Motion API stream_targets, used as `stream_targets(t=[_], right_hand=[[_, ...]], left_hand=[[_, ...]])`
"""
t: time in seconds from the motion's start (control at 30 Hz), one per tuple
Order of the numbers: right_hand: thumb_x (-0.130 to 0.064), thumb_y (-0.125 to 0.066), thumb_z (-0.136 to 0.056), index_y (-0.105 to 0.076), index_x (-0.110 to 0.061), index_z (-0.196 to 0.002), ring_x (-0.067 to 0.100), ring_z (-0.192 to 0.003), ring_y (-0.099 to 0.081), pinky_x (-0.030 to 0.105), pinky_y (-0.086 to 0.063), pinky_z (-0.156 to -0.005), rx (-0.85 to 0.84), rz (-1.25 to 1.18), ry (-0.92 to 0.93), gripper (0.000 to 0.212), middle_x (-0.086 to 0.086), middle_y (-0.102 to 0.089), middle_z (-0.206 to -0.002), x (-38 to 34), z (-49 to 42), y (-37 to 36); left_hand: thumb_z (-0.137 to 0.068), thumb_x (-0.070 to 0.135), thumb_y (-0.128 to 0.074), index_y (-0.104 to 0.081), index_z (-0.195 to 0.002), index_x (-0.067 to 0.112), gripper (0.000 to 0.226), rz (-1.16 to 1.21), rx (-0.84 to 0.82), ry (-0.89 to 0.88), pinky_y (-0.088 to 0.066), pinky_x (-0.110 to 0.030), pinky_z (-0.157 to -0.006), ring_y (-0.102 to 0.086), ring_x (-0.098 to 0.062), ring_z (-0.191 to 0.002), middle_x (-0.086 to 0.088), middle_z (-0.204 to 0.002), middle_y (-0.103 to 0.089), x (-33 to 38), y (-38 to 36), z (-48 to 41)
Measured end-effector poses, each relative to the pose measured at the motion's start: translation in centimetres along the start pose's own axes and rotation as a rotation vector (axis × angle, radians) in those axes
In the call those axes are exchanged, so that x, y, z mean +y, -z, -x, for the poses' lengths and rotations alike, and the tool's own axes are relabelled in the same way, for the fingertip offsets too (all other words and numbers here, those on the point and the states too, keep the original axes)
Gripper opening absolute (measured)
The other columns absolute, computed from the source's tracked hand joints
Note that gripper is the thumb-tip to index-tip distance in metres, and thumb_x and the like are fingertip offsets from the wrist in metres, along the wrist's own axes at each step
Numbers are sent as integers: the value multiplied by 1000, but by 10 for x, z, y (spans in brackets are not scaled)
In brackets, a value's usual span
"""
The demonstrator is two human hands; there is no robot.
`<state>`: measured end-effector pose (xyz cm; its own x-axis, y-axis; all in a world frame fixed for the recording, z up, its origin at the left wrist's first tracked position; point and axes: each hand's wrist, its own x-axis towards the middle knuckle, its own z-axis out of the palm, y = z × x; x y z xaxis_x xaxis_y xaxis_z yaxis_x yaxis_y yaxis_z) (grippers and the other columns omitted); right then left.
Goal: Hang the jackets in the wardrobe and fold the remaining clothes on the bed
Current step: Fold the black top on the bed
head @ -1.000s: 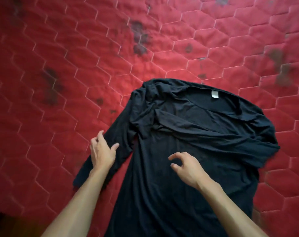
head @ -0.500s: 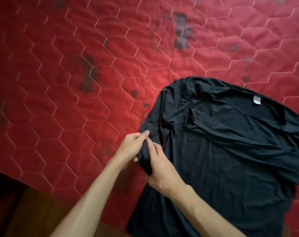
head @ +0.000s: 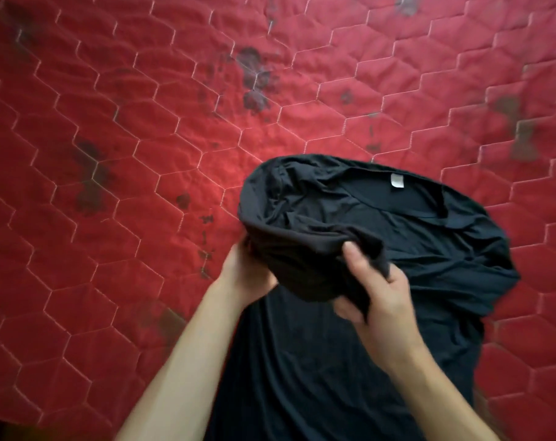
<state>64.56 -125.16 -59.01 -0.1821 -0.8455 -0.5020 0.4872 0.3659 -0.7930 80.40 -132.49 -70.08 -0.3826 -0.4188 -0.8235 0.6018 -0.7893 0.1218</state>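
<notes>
Since half a second ago, gathered the left sleeve of the black, thin jersey long-sleeved shirt (head: 413, 249) into a loose bundle and lifted over the chest part, where before only pinched at the edge. Left hand (head: 248, 275) now closed under the bundle, fingers mostly hidden by cloth. Right hand (head: 375, 300) closed on the bundle from the near side, thumb on top, fingers curled below.

Lying on the red quilted bed cover with hexagon stitching (head: 143, 154), collar and small white neck label (head: 396, 181) toward the far side, hem toward the person, right sleeve crumpled at the right edge.

Probably very light, soft and without any stiffness; likely to sag and slide out of a fold, so better taken at seam or cuff and shoulder than at loose middle cloth, then pressed flat.

Counted: one shirt, one label, two hands, one bed cover. No jacket and no wardrobe in view.
</notes>
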Motion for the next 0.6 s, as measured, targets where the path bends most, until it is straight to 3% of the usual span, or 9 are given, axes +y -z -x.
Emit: stream_targets(t=[0.07, 0.13, 0.23, 0.3, 0.4, 0.47, 0.6], right_hand=[[-32, -72, -72, -61, -16, -68, 3, -41, -29, 15, -20, -38, 176, -101, 5, 19, -2, -37, -58, -13, -4, 43], [-21, -67, -81, -57, -21, -72, 1, -39, -35, 15, -23, -36, 337, -42, 46, 13, -9, -43, -55, -26, -9, 89], [-6, -60, -94, -66, -19, -97, -9, -59, -59, 6, -41, -47, 517, 174, 70, 16, -24, -65, -61, -32, -24, 162], [-20, -69, -89, -76, -19, -85, -2, -69, -61, 13, -48, -54, 599, 157, 45, 8, -17, -70, -69, -28, -34, 207], [-22, -72, -88, -78, -20, -74, 8, -74, -59, 17, -49, -64, 672, 311, 2, 15, -15, -69, -64, -13, -51, 266], [-18, -67, -92, -77, -14, -89, 7, -73, -61, 20, -50, -70, 726, 410, -17, 11, -13, -70, -68, -6, -59, 294], [-21, -59, -98, -64, -5, -115, -2, -51, -62, 11, -48, -45, 829, 486, -119, 24, 0, -63, -84, 15, -59, 331]], left_hand=[[-102, 36, -39, -67, -118, 6, 44, 150, 91, -116, -56, -39, -79, -73, -28, -90, -15, -102, -75, -6, -27, -19], [-101, 29, -46, -62, -122, 4, 37, 199, 163, -232, -59, -37, -78, -73, -28, -87, -16, -101, -74, -3, -37, -37], [-97, 23, -53, -60, -131, 5, 39, 245, 132, -295, -52, -41, -99, -68, -30, -111, -17, -125, -68, -1, -42, -52], [-95, 22, -56, -59, -132, 7, 40, 216, 134, -303, -48, -44, -104, -64, -31, -118, -15, -128, -67, -6, -45, -57], [-96, 26, -58, -60, -122, 11, 31, 92, 274, -254, -50, -43, -97, -63, -28, -115, -11, -121, -68, -26, -41, -64], [-98, 28, -57, -58, -115, 13, 23, -4, 372, -158, -48, -45, -97, -60, -26, -117, -9, -115, -65, -42, -29, -65], [-102, 33, -52, -60, -106, 8, 26, -434, 601, -6, -50, -42, -87, -63, -26, -103, -11, -110, -66, -73, 9, -57]])
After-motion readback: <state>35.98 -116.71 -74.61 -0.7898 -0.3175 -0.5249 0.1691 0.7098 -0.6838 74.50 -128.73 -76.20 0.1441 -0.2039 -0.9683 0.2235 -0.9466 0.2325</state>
